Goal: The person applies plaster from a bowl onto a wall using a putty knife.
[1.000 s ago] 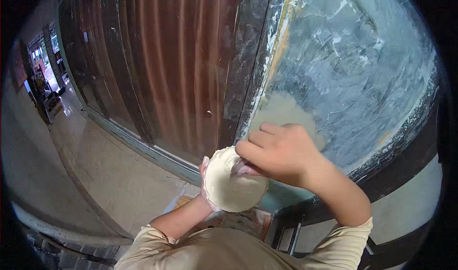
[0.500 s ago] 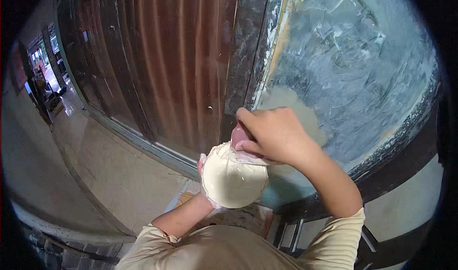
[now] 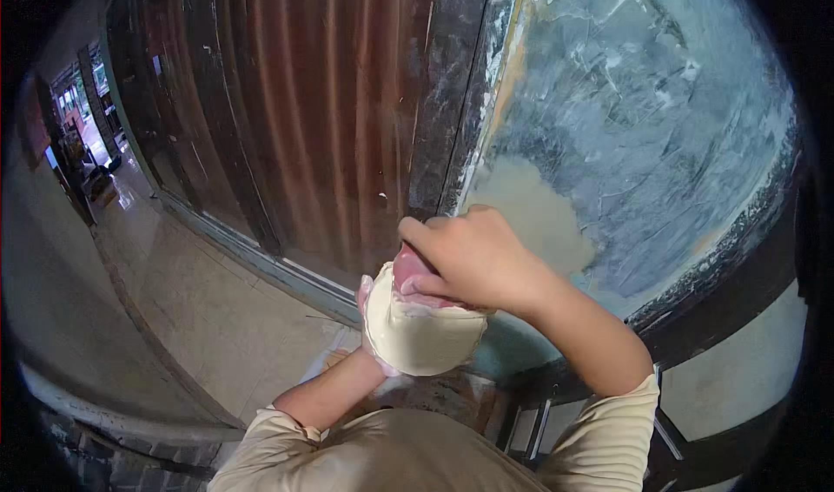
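Observation:
My left hand (image 3: 366, 294) supports a round palette of smooth cream putty (image 3: 432, 346) from its left side and below. Most of that hand is hidden, and the putty covers whatever surface lies beneath it. Above the palette, my right hand (image 3: 478, 257) grips a reddish-pink putty spreader (image 3: 412, 269) between thumb and fingers. The spreader's lower edge presses into the upper part of the putty. Smears of putty cling to my right thumb and to my left fingers and wrist.
A grey-blue wall (image 3: 643, 118) with patchy filler and a damp-looking beige patch (image 3: 530, 210) rises at right. Dark wooden framing and a glazed panel with a reddish-brown curtain (image 3: 321, 118) stand ahead. Tiled floor (image 3: 217, 292) runs left. Dark rails (image 3: 695, 357) curve at lower right.
My right hand and the spreader have moved left and slightly down across the putty, leaving a ridge in it. My left hand and the palette stay nearly in place.

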Action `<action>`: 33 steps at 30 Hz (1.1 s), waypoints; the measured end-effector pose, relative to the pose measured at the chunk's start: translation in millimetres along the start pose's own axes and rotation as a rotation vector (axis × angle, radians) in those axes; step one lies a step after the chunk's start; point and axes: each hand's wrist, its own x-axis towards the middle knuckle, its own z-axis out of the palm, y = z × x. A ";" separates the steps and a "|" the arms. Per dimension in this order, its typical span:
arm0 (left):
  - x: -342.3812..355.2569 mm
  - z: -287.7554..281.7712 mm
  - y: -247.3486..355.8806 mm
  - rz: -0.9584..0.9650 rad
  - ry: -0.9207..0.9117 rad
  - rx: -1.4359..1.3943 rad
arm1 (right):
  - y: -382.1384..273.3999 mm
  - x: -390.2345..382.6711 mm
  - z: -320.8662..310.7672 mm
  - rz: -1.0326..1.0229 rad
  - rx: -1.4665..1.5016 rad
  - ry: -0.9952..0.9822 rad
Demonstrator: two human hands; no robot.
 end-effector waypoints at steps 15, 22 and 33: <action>0.4 16.0 -2.5 0.060 -0.188 -0.038 | -7.1 -10.0 -3.3 -0.110 0.059 0.036; 2.1 17.6 3.3 0.125 -0.009 0.376 | 6.4 -6.4 -8.5 0.031 -0.074 0.104; -0.5 3.0 5.0 0.105 -0.074 0.149 | 8.0 -15.7 -20.2 -0.120 0.073 -0.096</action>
